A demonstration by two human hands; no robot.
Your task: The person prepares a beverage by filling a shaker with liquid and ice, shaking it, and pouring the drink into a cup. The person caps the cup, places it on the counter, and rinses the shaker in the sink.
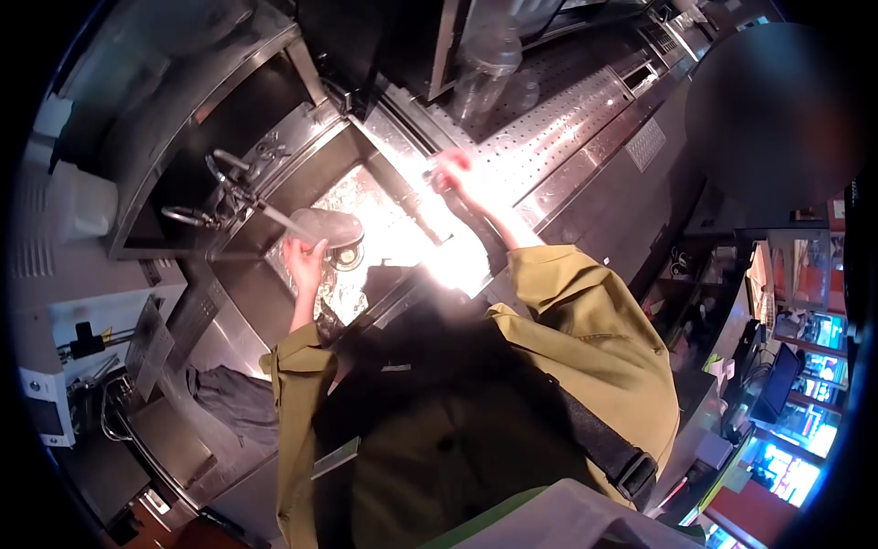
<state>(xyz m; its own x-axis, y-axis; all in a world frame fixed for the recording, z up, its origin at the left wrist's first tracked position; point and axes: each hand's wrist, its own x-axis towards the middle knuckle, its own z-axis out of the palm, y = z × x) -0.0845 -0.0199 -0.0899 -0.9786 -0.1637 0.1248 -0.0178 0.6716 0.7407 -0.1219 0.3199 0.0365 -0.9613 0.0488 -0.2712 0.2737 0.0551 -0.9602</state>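
My left hand (305,262) is over the metal sink (242,293), its fingers closed on a translucent cup (331,225) tilted on its side. The faucet (240,194) has its spout pointing at the cup. Below the cup a round drain (347,257) shows in the brightly lit, wet basin. My right hand (452,170) is over the sink's far right rim, beside the perforated drainboard. Motion and glare smear its fingers, so I cannot tell whether it holds anything.
Clear plastic containers (489,73) stand at the back of the perforated drainboard (567,114). A dark cloth (233,398) lies on the counter to the left. A dark round shape (777,110) blocks the upper right. Lit screens (786,471) are at far right.
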